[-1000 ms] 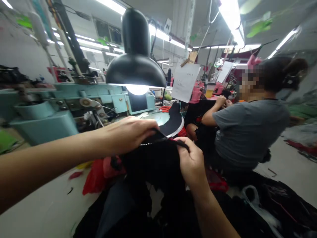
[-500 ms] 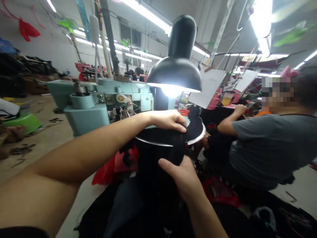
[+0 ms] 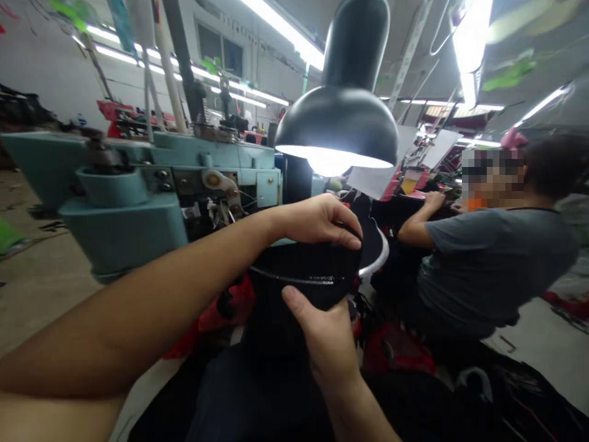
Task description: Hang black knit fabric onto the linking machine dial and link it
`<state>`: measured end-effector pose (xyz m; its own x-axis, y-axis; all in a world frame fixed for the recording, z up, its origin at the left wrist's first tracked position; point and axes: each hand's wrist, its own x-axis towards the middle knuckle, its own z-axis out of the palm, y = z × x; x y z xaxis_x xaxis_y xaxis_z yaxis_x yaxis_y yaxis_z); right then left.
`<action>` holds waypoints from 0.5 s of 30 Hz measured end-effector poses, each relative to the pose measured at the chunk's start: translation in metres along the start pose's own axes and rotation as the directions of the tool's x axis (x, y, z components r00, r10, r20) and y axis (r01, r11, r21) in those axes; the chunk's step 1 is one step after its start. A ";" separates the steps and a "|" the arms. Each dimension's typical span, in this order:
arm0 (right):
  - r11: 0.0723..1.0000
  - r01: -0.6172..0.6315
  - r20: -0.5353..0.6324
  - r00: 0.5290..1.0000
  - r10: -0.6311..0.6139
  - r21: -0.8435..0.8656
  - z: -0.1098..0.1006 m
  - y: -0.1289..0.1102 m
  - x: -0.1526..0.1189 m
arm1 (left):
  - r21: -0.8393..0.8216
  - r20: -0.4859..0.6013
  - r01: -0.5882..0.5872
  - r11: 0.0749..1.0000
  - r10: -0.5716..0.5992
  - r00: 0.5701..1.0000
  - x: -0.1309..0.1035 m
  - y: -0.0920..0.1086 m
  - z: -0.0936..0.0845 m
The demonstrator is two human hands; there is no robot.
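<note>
A piece of black fabric (image 3: 304, 261) with a shiny zipper-like strip (image 3: 306, 280) hangs under the lit lamp. My left hand (image 3: 326, 222) reaches across from the left and grips the fabric's upper right edge, fingers curled over it. Lower down, my right hand (image 3: 324, 325) holds the same fabric, thumb on the front and the other fingers hidden behind it. Just right of the fabric, a dark piece with a white curved edge (image 3: 380, 248) sticks out.
A black lamp (image 3: 340, 126) hangs low over my hands. The teal sewing machine (image 3: 124, 215) stands at the left. A person in a grey shirt (image 3: 488, 264) sits at the right. Red bags (image 3: 396, 350) lie below.
The view has moved closer to the machine and lamp. My right thumb has shifted left and up, near the shiny strip, and more of the strip shows. Both hands keep hold of the fabric.
</note>
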<state>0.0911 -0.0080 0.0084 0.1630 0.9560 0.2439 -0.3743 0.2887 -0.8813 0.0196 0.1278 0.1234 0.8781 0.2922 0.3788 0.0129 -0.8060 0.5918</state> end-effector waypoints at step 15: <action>0.908 0.176 0.009 0.982 -0.186 -0.380 -0.009 0.009 -0.002 | -0.088 -0.070 0.036 0.995 -0.042 0.997 -0.005 0.008 0.000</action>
<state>0.0954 -0.0073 -0.0033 0.2218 0.8858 0.4076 0.0357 0.4103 -0.9112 0.0159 0.1197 0.1265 0.8412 0.3614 0.4023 0.0025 -0.7465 0.6653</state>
